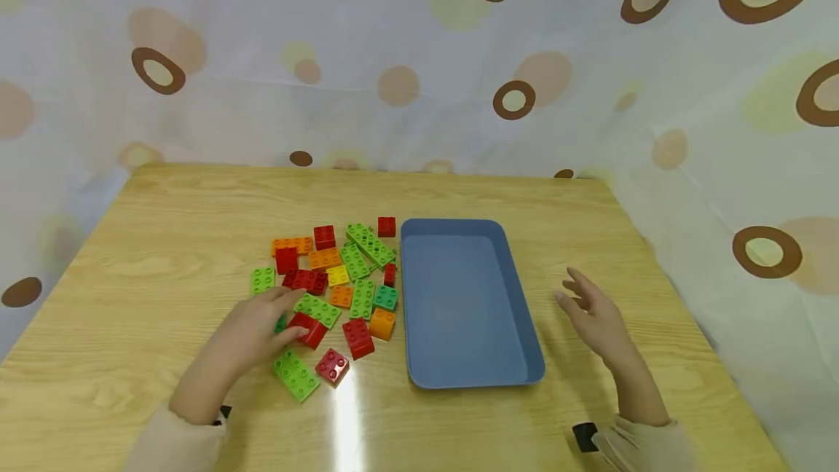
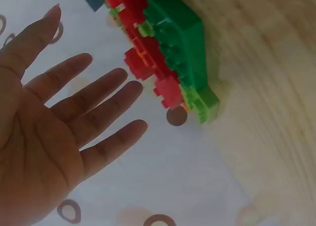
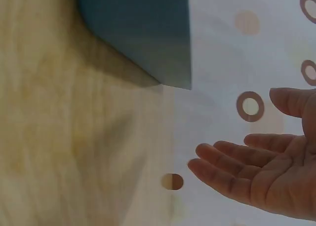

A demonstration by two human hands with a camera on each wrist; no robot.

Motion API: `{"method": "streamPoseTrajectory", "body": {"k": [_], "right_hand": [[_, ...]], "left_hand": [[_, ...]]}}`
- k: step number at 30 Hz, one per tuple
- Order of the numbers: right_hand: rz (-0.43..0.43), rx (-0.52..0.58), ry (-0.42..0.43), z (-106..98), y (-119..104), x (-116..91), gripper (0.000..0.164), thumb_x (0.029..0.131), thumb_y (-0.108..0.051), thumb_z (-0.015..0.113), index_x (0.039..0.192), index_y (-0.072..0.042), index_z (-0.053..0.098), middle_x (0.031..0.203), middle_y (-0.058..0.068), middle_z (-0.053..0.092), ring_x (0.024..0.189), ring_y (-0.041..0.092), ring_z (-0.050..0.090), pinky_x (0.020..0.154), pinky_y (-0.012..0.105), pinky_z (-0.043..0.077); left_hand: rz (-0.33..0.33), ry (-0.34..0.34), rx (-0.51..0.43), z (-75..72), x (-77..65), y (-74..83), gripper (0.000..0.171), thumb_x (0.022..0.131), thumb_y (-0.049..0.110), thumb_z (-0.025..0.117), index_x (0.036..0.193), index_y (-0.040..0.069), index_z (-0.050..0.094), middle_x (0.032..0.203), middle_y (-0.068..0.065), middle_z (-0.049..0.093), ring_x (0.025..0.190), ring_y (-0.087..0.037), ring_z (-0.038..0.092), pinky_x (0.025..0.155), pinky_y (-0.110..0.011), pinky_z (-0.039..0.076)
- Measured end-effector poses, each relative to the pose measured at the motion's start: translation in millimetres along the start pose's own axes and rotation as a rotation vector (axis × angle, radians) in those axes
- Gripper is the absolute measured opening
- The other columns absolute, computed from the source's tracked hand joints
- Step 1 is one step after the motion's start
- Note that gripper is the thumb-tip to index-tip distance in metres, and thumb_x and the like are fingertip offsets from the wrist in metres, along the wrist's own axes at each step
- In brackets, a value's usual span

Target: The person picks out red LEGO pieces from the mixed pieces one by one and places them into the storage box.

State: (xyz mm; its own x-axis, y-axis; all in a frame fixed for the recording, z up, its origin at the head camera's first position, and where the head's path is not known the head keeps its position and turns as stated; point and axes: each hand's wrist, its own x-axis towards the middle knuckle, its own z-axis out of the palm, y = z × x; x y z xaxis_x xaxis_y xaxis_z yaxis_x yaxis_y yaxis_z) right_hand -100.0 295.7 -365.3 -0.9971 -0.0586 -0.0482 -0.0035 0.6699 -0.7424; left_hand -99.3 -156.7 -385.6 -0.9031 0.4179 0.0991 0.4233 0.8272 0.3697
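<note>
Over the left side of a loose group of toy building bricks hovers my left hand (image 1: 252,330), its fingers spread and holding nothing. In the left wrist view a dark green brick (image 2: 185,40) and a light green brick (image 2: 205,105) stand apart from the fingertips. Near the thumb in the head view lies a red brick (image 1: 313,331), partly covered by the hand. To the right of the blue-grey tray (image 1: 537,374), my right hand (image 1: 596,319) is raised above the table with relaxed fingers and an empty palm. The tray's bare inside shows.
Orange bricks (image 1: 291,245), a yellow brick (image 1: 337,275), a teal brick (image 1: 385,298) and several red and green ones lie left of the tray. The wooden table (image 1: 197,224) meets a spotted cloth (image 1: 354,122) along its back and sides.
</note>
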Motion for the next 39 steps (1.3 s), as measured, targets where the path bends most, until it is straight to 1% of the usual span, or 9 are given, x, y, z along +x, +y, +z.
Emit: {"method": "streamPoseTrajectory", "body": {"k": [5,9,14,19,23,27,30,36,39], "right_hand": [[0.082,0.123,-0.119,15,11,-4,0.060,0.092,-0.028,0.044,0.137,0.001,0.017,0.128,0.034,0.034,0.106,0.040,0.045,0.073,0.043,0.049],[0.113,0.170,-0.161,28,13,-8,0.056,0.091,-0.021,0.047,0.135,0.003,0.022,0.125,0.035,0.038,0.103,0.038,0.048,0.067,0.038,0.051],[0.128,0.161,-0.142,40,14,-16,0.049,0.088,-0.010,0.050,0.129,0.008,0.031,0.118,0.034,0.045,0.096,0.033,0.053,0.059,0.034,0.052],[0.115,0.104,-0.089,43,13,-17,0.043,0.086,-0.007,0.050,0.125,0.008,0.038,0.112,0.030,0.052,0.087,0.027,0.055,0.054,0.030,0.049],[0.096,0.080,-0.055,45,12,-16,0.040,0.085,-0.005,0.050,0.122,0.010,0.041,0.109,0.029,0.054,0.087,0.027,0.055,0.055,0.029,0.049],[0.062,0.042,-0.038,47,10,-16,0.038,0.084,-0.002,0.051,0.118,0.012,0.044,0.105,0.030,0.055,0.090,0.032,0.055,0.062,0.031,0.050],[0.055,0.018,-0.038,48,9,-16,0.037,0.084,-0.002,0.051,0.117,0.012,0.044,0.105,0.029,0.056,0.092,0.034,0.054,0.067,0.032,0.049],[0.064,0.031,-0.031,47,9,-16,0.037,0.084,-0.002,0.051,0.118,0.012,0.044,0.104,0.030,0.056,0.091,0.035,0.055,0.065,0.033,0.050],[0.061,0.033,-0.026,48,9,-17,0.037,0.084,-0.001,0.050,0.117,0.012,0.044,0.104,0.030,0.055,0.092,0.035,0.054,0.066,0.034,0.050]], "left_hand": [[0.037,-0.062,0.058,8.8,-0.7,0.3,0.049,0.072,0.024,0.070,0.111,-0.003,0.055,0.103,-0.021,0.057,0.091,-0.033,0.054,0.076,-0.045,0.047],[0.049,-0.085,0.060,12.7,-0.2,1.5,0.047,0.071,0.022,0.072,0.109,-0.002,0.057,0.099,-0.017,0.058,0.085,-0.028,0.055,0.074,-0.040,0.048],[0.071,-0.108,0.051,19.1,4.4,1.9,0.037,0.069,0.013,0.072,0.103,0.001,0.060,0.089,-0.010,0.056,0.071,-0.017,0.050,0.062,-0.030,0.045],[0.061,-0.108,0.031,20.9,7.0,0.9,0.032,0.069,0.006,0.071,0.100,0.002,0.061,0.087,-0.009,0.054,0.070,-0.017,0.048,0.061,-0.029,0.044],[0.068,-0.100,0.040,20.2,6.0,-0.4,0.031,0.069,0.007,0.071,0.099,0.002,0.062,0.086,-0.009,0.053,0.070,-0.018,0.048,0.061,-0.030,0.045],[0.085,-0.089,0.035,19.5,3.7,-1.6,0.028,0.070,0.009,0.071,0.096,0.002,0.062,0.086,-0.008,0.054,0.074,-0.020,0.051,0.066,-0.034,0.047],[0.105,-0.072,0.017,20.8,1.8,-3.2,0.028,0.070,0.010,0.072,0.095,0.003,0.062,0.087,-0.007,0.055,0.076,-0.020,0.052,0.068,-0.036,0.047],[0.146,-0.039,0.025,26.2,3.0,-7.5,0.034,0.067,0.011,0.074,0.097,0.003,0.062,0.081,-0.004,0.051,0.067,-0.015,0.044,0.060,-0.030,0.042],[0.145,-0.031,0.026,24.7,2.4,-7.6,0.032,0.067,0.012,0.074,0.097,0.004,0.062,0.084,-0.004,0.052,0.070,-0.016,0.047,0.062,-0.032,0.044]]}}
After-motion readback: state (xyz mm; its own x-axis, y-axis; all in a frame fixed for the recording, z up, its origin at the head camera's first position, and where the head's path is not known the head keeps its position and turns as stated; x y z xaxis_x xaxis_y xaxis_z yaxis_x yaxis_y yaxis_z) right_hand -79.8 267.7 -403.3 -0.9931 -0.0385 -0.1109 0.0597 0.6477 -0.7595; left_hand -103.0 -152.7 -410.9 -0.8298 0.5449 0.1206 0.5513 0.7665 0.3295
